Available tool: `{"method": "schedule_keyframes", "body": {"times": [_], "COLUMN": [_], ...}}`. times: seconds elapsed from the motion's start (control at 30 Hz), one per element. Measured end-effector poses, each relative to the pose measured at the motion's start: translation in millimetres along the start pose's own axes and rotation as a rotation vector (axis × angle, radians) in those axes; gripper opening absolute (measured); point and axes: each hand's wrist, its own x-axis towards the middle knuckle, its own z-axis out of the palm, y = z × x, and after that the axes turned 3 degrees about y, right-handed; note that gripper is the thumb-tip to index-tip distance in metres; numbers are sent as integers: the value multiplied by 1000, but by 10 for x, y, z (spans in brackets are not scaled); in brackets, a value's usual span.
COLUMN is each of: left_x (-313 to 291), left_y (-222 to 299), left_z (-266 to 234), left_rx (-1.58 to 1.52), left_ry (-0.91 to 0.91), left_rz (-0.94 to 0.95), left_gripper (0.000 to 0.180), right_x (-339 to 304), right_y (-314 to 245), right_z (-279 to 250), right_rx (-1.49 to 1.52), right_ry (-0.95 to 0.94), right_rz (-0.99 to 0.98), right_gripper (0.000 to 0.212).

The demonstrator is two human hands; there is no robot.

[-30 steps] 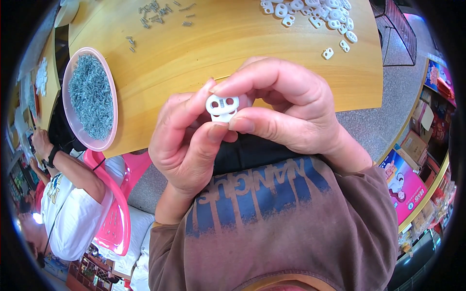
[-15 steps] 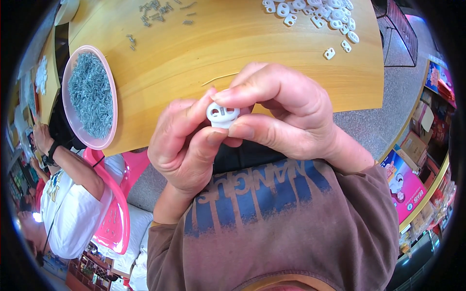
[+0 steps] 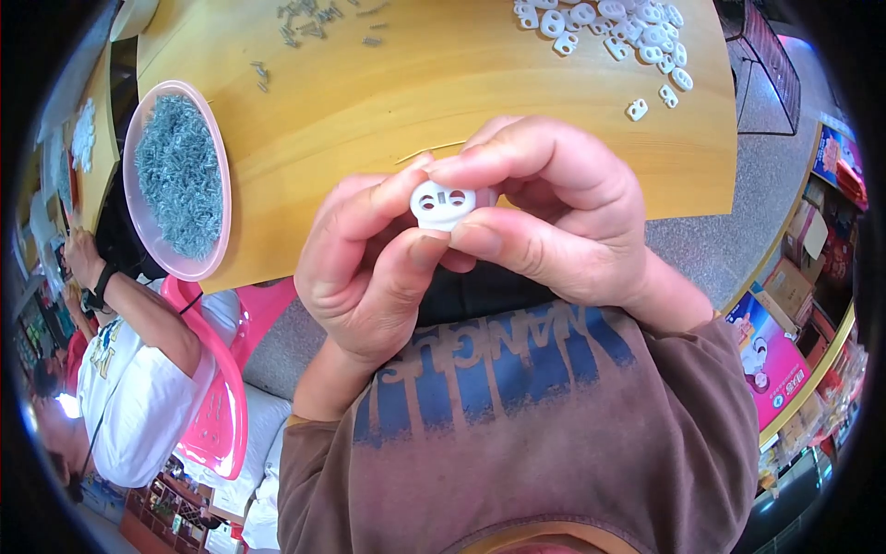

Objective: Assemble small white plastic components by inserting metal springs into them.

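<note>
Between both hands, above the near edge of the table, is a white plastic cord lock (image 3: 445, 220) with two round holes. A small grey slot, perhaps a spring, shows between the holes. My left hand (image 3: 362, 263) pinches its left side with thumb and forefinger. From the right, my right hand (image 3: 568, 212) grips it with thumb below and forefinger above. The fingertips cover its edges. Just beyond the hands, a thin brass-coloured rod (image 3: 426, 150) lies on the wooden table (image 3: 332, 102).
A pink bowl (image 3: 224, 217) of small metal springs (image 3: 182, 175) stands at the table's left. Loose springs (image 3: 309, 20) lie at the back, and white cord-lock pieces (image 3: 651, 35) are heaped at the back right. A person (image 3: 138, 397) sits left by a pink chair (image 3: 226, 415).
Both hands have shifted slightly right with the cord lock. Its face has turned, so both holes show more plainly. The whole view has also moved a little.
</note>
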Motion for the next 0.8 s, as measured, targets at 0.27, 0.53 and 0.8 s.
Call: {"method": "schedule_keyframes", "body": {"times": [0.27, 0.53, 0.8], "left_x": [4, -19, -22], "left_y": [-42, -91, -37], "left_z": [-1, -4, 33], "left_rx": [-25, -74, -114], "left_ry": [47, 61, 62], "left_rz": [-50, -79, -107], "left_gripper": [29, 31, 30], "right_x": [21, 33, -5], "right_y": [25, 29, -4], "right_z": [-18, -44, 6], "right_rx": [-26, -51, 121], "right_ry": [42, 38, 79], "right_rz": [61, 57, 145], "right_gripper": [25, 29, 22]}}
